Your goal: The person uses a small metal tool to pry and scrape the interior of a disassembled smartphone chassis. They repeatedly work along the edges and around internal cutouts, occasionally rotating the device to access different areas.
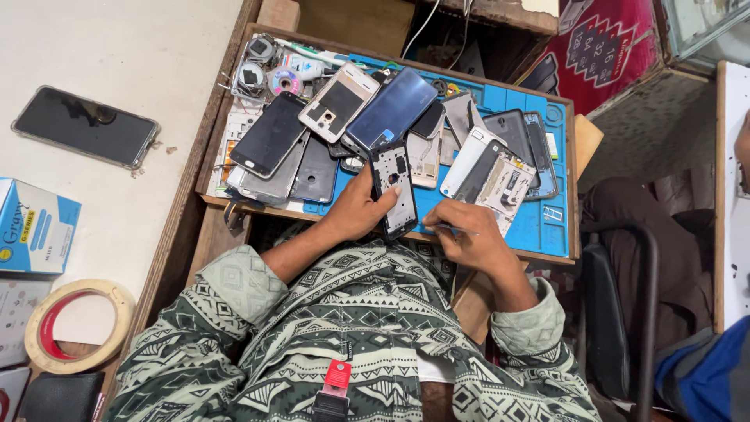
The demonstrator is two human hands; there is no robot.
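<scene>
Partly hidden, left hand [355, 211] clamped on phone frame [394, 190], right hand [469, 234] pinching thin tool [444, 227], tip obscured.

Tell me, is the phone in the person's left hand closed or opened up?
Opened up: the phone in the left hand shows bare black inner frame and cut-outs, no cover.

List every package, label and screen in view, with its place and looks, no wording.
Cardboard box: far left on the white counter, blue and white, rectangular.
Phone: upper left on the counter, dark blank screen, clear rim.
Dark-screened phone: in the tray pile, tilted.
Opened phone body: held by the left hand, black.
</scene>
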